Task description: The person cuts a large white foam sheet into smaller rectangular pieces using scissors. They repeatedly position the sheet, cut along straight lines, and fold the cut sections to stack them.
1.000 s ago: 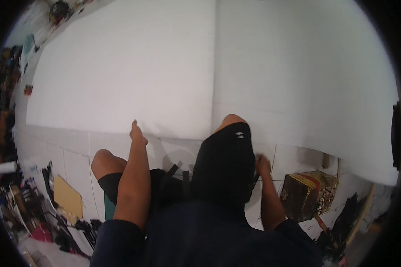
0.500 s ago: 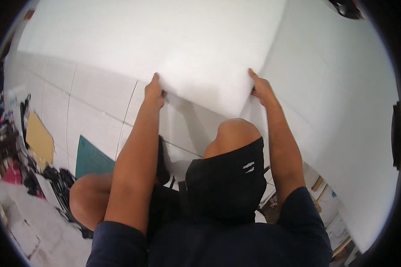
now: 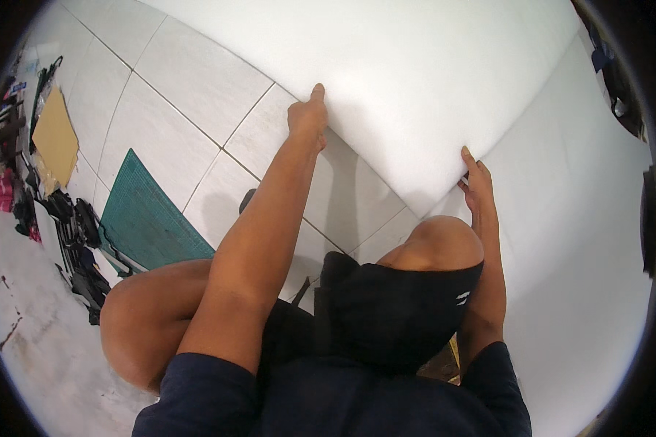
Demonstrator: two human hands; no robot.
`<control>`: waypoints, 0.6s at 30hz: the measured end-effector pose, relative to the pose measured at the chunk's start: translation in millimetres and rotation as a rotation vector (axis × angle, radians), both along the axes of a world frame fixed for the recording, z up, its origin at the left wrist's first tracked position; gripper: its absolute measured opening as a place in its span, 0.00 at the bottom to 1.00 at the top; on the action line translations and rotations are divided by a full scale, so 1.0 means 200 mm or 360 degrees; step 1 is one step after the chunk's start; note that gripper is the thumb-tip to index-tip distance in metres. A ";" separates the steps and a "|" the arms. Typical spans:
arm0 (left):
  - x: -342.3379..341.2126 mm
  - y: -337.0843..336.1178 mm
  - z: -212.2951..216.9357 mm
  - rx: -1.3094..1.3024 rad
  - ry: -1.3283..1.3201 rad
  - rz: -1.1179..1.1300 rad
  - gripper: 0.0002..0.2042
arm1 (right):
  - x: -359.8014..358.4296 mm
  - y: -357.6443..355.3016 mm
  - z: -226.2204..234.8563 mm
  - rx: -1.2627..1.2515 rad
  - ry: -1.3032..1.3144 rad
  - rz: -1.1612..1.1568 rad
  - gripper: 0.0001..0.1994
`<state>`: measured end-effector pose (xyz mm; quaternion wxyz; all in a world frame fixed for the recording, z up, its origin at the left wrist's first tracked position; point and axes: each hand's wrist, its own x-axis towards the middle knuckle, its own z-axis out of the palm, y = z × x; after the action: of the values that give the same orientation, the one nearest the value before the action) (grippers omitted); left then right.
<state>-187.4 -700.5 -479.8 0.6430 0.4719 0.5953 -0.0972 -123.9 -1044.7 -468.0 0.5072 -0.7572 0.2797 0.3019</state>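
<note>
A large white sheet (image 3: 415, 87), which looks like soft foam, spreads across the upper part of the view. Its near corner hangs just beyond my raised knee. My left hand (image 3: 310, 116) grips the sheet's left edge, thumb on top and fingers curled underneath. On the right edge, close to the corner, my right hand (image 3: 477, 182) pinches the sheet with its thumb above. The fingers of both hands are partly hidden by the sheet.
Pale floor tiles (image 3: 175, 87) lie to the left. A green cutting mat (image 3: 149, 218) rests beside my left knee, with a tan board (image 3: 56, 135) and black straps (image 3: 69, 226) farther left. A smooth white wall or panel (image 3: 576, 240) rises along my right.
Both hands and the sheet's corner now appear farther right, and the sheet's left edge has swung rightward. More floor tile and more of the green mat show. Both hands keep their hold.
</note>
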 end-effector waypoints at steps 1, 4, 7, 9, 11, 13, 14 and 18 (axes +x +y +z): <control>0.01 -0.02 0.02 0.0042 0.0042 -0.0025 0.38 | 0.00 -0.02 -0.01 -0.0032 0.0002 -0.0002 0.45; -0.01 -0.04 0.00 0.0093 -0.0035 -0.0017 0.40 | 0.00 -0.05 -0.04 -0.0031 0.0017 0.0013 0.46; -0.04 -0.03 -0.06 0.0190 0.0028 -0.0211 0.43 | -0.02 -0.03 -0.03 0.0043 0.0007 -0.0020 0.45; 0.00 -0.05 -0.08 0.0305 0.0034 0.0000 0.43 | 0.00 0.08 0.02 -0.0028 0.0013 -0.0118 0.42; 0.02 -0.08 -0.02 0.0177 0.0035 0.0053 0.41 | -0.01 0.06 0.01 -0.0055 0.0023 -0.0190 0.38; 0.05 -0.08 -0.01 0.0249 0.0035 0.0050 0.41 | -0.04 -0.03 -0.12 0.0249 0.0011 -0.0158 0.37; 0.05 -0.12 0.01 0.0269 -0.0004 0.0067 0.41 | -0.05 -0.01 -0.11 0.0212 0.0019 -0.0158 0.36; -0.04 -0.02 0.02 0.0288 -0.0015 -0.0014 0.40 | -0.08 0.00 -0.01 0.0099 0.0013 -0.0003 0.36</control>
<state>-195.9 -704.4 -475.7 0.6000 0.5311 0.5967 -0.0435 -139.4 -1045.1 -470.3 0.5296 -0.7396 0.2730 0.3130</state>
